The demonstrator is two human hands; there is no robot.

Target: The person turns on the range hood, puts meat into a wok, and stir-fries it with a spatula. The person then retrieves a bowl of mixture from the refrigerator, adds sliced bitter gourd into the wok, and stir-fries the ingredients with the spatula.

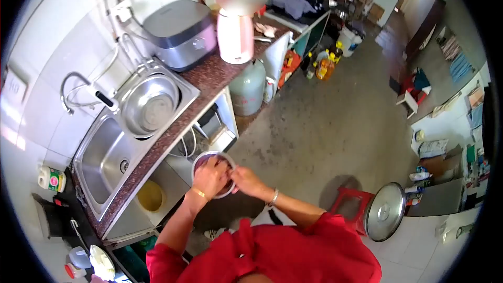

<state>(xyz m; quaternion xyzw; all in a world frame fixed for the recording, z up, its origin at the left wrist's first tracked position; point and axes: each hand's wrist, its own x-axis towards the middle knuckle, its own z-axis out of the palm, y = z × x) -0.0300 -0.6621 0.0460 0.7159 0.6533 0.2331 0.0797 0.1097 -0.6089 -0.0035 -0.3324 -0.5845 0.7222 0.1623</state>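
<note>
A round bowl (226, 195) with a pale rim is held low in front of the red garment, beside the counter's front edge. My left hand (210, 177) reaches over the bowl, its fingers bent down inside over dark contents that I cannot make out. At the bowl's right rim, my right hand (246, 180) has its fingers closed on the edge. What the left fingers hold, if anything, is hidden.
To the left, a double sink (107, 165) holds a metal basin (152, 106). A rice cooker (181, 34) and a pink-white container (235, 36) stand on the counter. A gas cylinder (247, 88) is below; a red stool (350, 207) and metal lid (385, 211) are right.
</note>
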